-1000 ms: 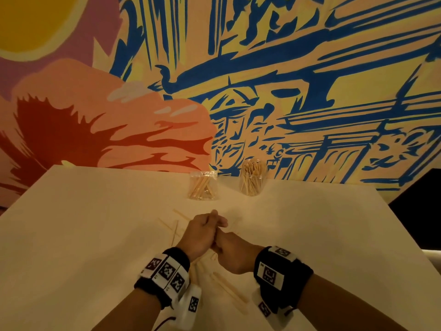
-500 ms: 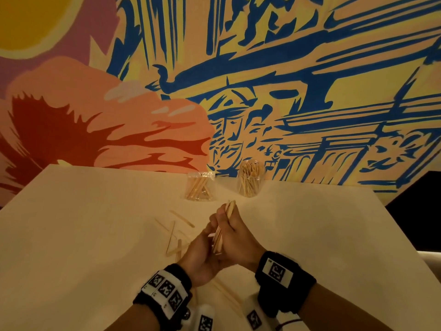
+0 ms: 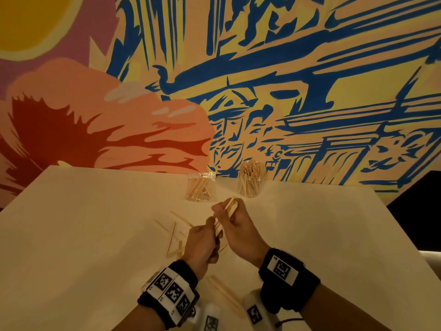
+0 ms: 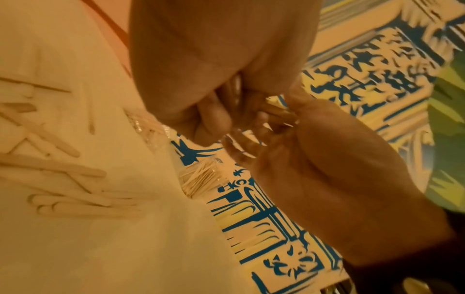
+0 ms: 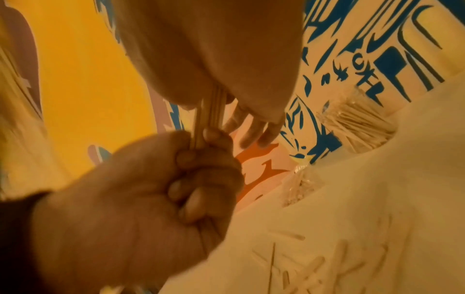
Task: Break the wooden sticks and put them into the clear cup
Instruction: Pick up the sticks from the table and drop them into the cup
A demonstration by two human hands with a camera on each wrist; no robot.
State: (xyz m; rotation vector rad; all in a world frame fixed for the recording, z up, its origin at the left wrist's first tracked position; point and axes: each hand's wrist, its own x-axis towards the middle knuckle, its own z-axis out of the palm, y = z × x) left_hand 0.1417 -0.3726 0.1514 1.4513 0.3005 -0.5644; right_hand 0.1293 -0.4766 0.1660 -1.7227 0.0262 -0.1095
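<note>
A bundle of flat wooden sticks (image 3: 225,212) is held above the white table (image 3: 95,235) by both hands. My left hand (image 3: 202,244) grips its lower end in a fist. My right hand (image 3: 238,224) grips the upper end, where the stick tips poke out. In the right wrist view the sticks (image 5: 208,119) run from my right hand (image 5: 214,49) down into my left hand (image 5: 138,199). A clear cup (image 3: 200,187) with flat stick pieces stands beyond the hands, at the table's far edge. Loose sticks (image 3: 174,237) lie left of the hands.
A round clear jar (image 3: 251,181) full of thin picks stands right of the cup. More loose sticks (image 3: 224,292) lie between my wrists near the front. A painted wall (image 3: 262,91) rises right behind the table. The table's right edge drops into a dark gap (image 3: 424,211).
Both hands have lifted off the table with the bundle and moved a little toward the cup. The bundle now stands steeply between them, with my right hand above my left.
</note>
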